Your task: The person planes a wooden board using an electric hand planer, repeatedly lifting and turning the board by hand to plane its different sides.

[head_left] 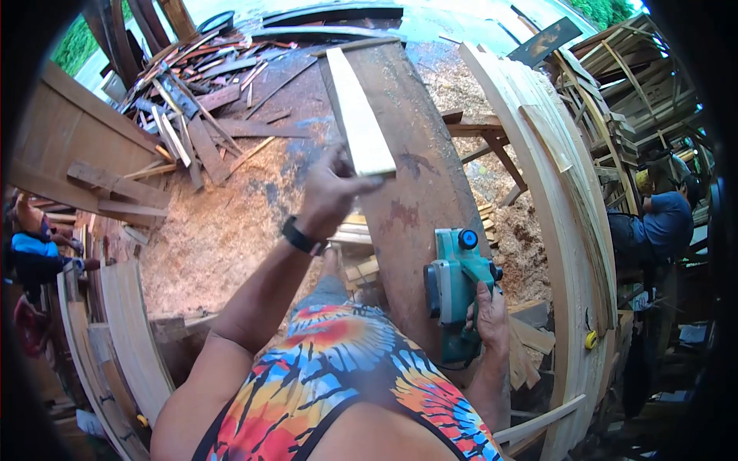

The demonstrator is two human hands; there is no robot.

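A pale wooden board (357,115) lies lengthwise on the brown plank bench (407,184), pointing away from me. My left hand (332,183), with a dark watch on the wrist, grips the near end of that board at its left corner, the thumb across the end. To the right, a teal electric hand planer (459,296) rests on the near part of the bench. The fingers of my right hand (489,316) are wrapped around its handle; part of the grip is hidden behind the tool.
Long stacked boards (538,192) run along the right, with a yellow tape measure (590,339) on them. Scrap wood (200,115) is piled at the back left. Wood shavings (207,253) cover the ground. A person (667,211) is at the right; others are at the far left.
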